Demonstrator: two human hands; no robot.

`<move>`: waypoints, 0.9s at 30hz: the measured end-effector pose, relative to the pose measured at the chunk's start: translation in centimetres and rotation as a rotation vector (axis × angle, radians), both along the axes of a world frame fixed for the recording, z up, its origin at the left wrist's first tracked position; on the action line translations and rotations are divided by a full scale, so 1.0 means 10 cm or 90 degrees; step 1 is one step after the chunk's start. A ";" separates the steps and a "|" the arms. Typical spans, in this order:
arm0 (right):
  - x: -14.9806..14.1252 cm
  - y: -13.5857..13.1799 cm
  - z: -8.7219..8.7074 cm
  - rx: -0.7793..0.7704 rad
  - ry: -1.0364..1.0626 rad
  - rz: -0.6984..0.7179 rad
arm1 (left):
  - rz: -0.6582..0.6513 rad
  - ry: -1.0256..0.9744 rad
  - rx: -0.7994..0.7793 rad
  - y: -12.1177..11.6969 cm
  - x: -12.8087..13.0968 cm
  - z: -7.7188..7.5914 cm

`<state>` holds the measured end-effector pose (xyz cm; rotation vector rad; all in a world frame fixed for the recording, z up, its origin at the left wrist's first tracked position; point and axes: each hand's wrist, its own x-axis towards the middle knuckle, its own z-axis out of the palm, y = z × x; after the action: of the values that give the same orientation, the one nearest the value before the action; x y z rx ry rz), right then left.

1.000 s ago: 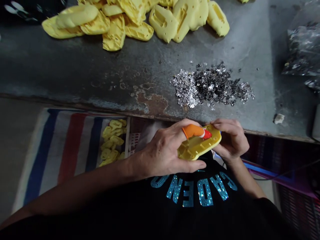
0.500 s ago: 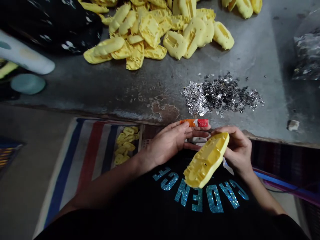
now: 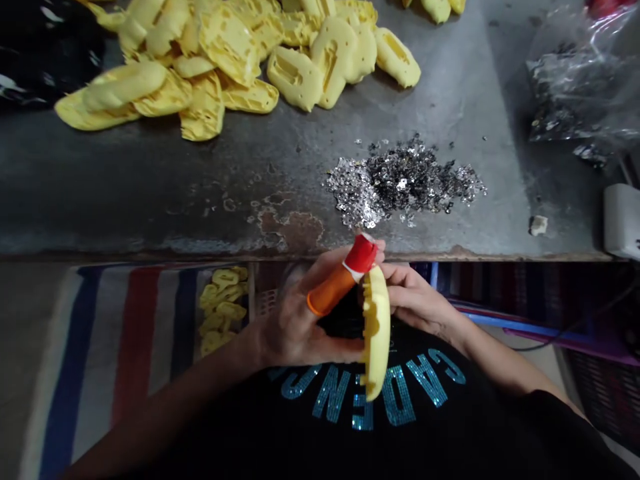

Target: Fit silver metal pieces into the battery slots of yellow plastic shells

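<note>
A yellow plastic shell (image 3: pixel 379 333) is held on edge in front of my chest, its ribbed inner side turned to the left. My left hand (image 3: pixel 305 320) is at that side, with the thumb against the ribs and the index finger by the top end. That index finger wears an orange sleeve (image 3: pixel 331 291) with a red tip (image 3: pixel 362 253). From the right, my right hand (image 3: pixel 417 300) grips the shell near its upper end; some of its fingertips are hidden behind it. Just beyond both hands, small shiny metal pieces (image 3: pixel 400 180) lie heaped on the grey table.
More yellow shells (image 3: pixel 295 77) are piled along the back of the grey table (image 3: pixel 115 193). A clear bag of metal pieces (image 3: pixel 565 93) lies at the right, near a small whitish lump (image 3: pixel 539 225). Below the table edge, left, yellow parts (image 3: pixel 223 307) lie beside a striped sheet (image 3: pixel 135 333).
My left hand let go of the shell, opened beside it, then came back against its inner side. The shell turned from lying tilted to standing on edge. The view shifted too.
</note>
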<state>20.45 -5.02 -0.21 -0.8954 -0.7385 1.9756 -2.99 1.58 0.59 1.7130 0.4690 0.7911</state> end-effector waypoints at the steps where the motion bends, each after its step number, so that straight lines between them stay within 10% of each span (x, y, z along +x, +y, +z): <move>1: 0.04 0.00 0.03 0.021 -0.007 0.008 | 0.003 -0.021 0.023 -0.01 0.01 -0.01; 4: 0.30 0.05 0.14 0.230 -0.211 -0.003 | 0.031 -0.079 -0.036 0.02 0.06 0.04; 7: 0.73 0.22 0.17 0.514 -0.692 -0.165 | 0.112 -0.169 -0.260 0.05 0.13 0.18; 11: 1.12 0.50 0.03 0.647 -1.013 -0.239 | 0.146 -0.149 -0.483 0.07 0.21 0.33; 19: 1.16 0.71 -0.17 0.653 -1.011 -0.207 | 0.088 -0.175 -0.636 0.08 0.28 0.19; 27: 0.90 0.49 0.41 0.711 -0.781 -0.243 | 0.029 -0.177 -0.718 0.00 0.39 0.16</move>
<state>29.42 -0.16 3.87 -1.2688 -1.8659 0.2766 0.94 1.53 2.18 0.5423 0.5997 0.5896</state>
